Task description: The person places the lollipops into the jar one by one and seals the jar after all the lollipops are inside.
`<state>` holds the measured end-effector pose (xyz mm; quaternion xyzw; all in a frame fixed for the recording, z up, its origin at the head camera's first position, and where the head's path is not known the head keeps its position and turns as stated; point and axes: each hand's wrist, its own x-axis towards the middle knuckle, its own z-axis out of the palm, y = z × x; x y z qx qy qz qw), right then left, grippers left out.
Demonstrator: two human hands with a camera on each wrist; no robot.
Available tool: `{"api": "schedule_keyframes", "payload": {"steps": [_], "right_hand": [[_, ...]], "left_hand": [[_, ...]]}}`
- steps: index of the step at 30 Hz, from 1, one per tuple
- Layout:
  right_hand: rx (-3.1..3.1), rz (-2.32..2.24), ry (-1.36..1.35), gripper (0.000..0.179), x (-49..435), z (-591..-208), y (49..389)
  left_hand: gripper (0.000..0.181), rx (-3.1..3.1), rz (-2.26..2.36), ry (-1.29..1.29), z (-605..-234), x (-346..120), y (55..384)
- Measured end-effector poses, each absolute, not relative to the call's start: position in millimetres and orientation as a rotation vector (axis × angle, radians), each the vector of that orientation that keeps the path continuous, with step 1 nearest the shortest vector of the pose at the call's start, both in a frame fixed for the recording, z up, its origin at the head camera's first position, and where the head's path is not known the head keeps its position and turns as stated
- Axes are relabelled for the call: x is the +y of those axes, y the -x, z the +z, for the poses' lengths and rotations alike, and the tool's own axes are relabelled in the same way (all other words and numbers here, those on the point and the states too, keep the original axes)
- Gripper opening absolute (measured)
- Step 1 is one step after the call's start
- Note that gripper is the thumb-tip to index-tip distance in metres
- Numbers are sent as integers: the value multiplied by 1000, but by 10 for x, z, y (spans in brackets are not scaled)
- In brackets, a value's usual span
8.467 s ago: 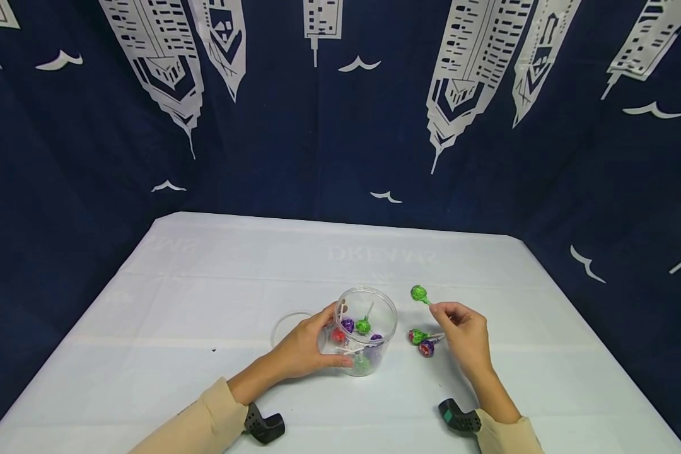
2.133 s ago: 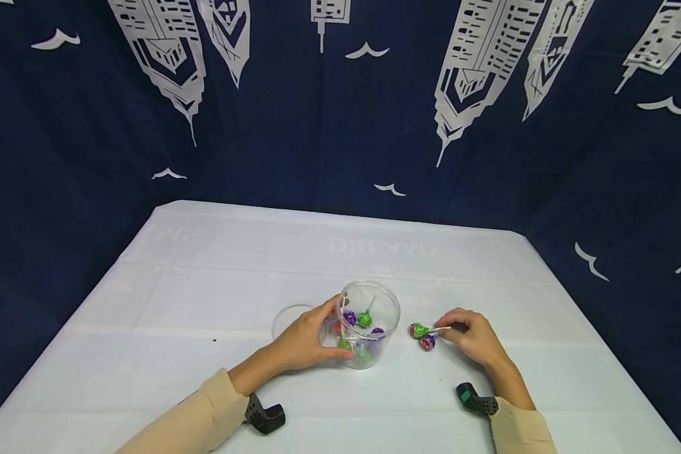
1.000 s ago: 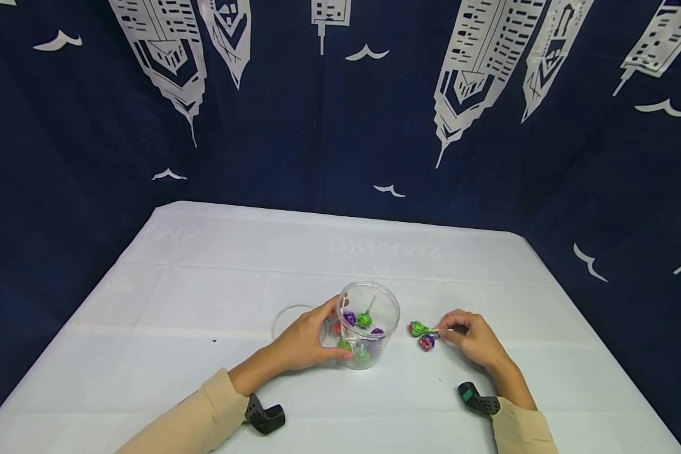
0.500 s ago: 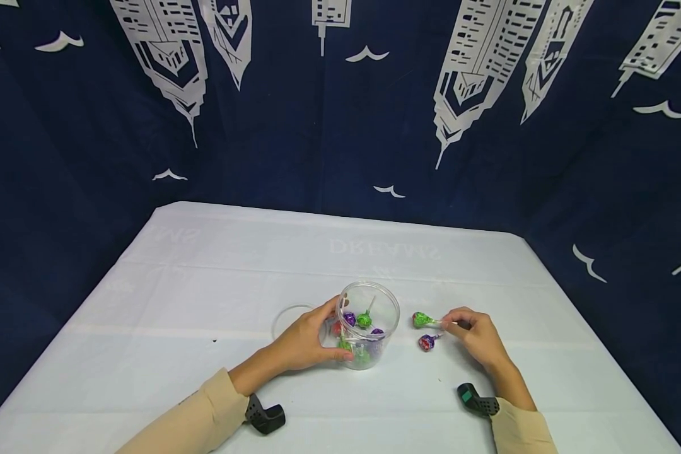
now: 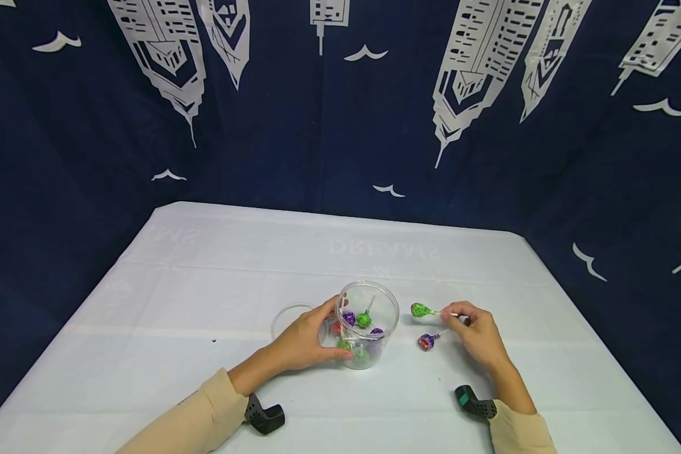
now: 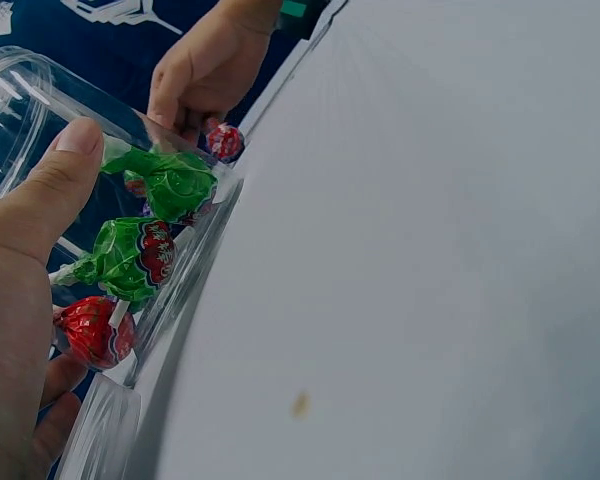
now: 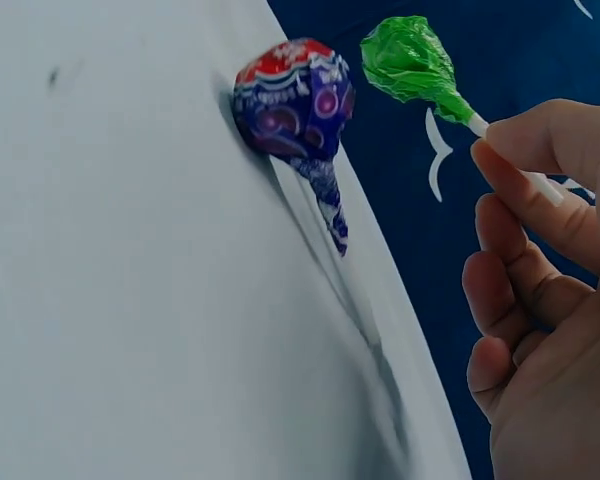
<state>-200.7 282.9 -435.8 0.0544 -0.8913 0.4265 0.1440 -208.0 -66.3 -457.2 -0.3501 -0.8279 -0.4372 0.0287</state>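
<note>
My left hand (image 5: 303, 340) grips the side of a clear plastic jar (image 5: 394, 309) that stands lidless on the table. Wrapped lollipops lie inside it; in the left wrist view a red lollipop (image 6: 98, 332) and a green lollipop (image 6: 130, 258) show through the wall. Between thumb and forefinger, my right hand (image 5: 473, 334) pinches the white stick of a green-wrapped lollipop (image 7: 410, 62), lifted off the table to the right of the jar. A purple and red lollipop (image 7: 295, 105) lies on the table just below that hand.
A clear round lid (image 5: 280, 312) lies on the white table (image 5: 204, 284) behind my left hand, partly hidden by it. A dark blue printed cloth (image 5: 318, 126) hangs behind the table. A small dark speck (image 5: 214, 340) sits at the left.
Earlier another green lollipop was in my right hand. Since then, the right hand has taken this green one from beside the purple one and raised it. My left hand keeps holding the jar.
</note>
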Motion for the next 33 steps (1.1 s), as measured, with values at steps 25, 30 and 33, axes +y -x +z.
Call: {"api": "schedule_keyframes", "payload": {"steps": [25,30,33], "right_hand": [[-2376,1320,-130,15,2534,-4077,1893],[-2308,1319,-163,10,2473,-3995,1853],[-2258,1342,-196,7,2426,-3947,1830]], "left_hand": [[102,-2512,-1363,1120,-4586,-666,2086],[102,-2513,-1353,1118,-4582,-661,2085],[102,-2517,-1359,1113,-4577,-664,2078]]}}
